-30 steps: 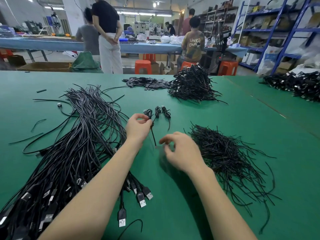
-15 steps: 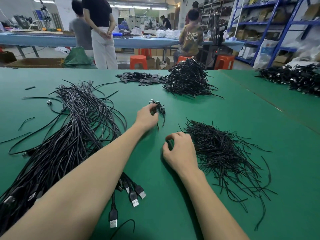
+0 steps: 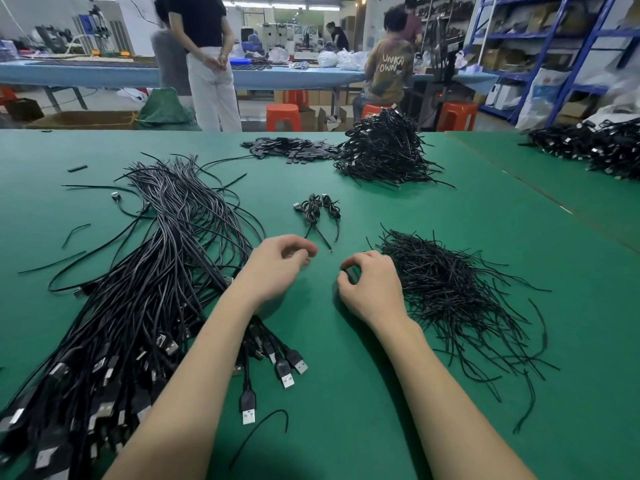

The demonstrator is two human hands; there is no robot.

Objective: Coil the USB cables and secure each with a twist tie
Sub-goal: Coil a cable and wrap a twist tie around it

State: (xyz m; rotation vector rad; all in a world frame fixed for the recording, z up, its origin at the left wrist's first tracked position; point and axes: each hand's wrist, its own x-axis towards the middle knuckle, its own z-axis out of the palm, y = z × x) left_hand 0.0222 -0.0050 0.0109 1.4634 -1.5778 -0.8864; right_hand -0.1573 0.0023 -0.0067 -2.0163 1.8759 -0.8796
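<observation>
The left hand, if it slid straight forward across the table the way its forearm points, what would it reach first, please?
Probably the small group of coiled cables lying just ahead of the left hand, with only bare green table between. The hand looks empty, fingers loosely curled. Depth is hard to judge.

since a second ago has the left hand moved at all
Yes. The left hand let go of the coiled cables and drew back toward the person, away from them.

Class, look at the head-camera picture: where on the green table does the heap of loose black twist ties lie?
The heap of loose black twist ties lies on the green table right of centre, touching the right hand and nearer than the small coiled black cables.
</observation>
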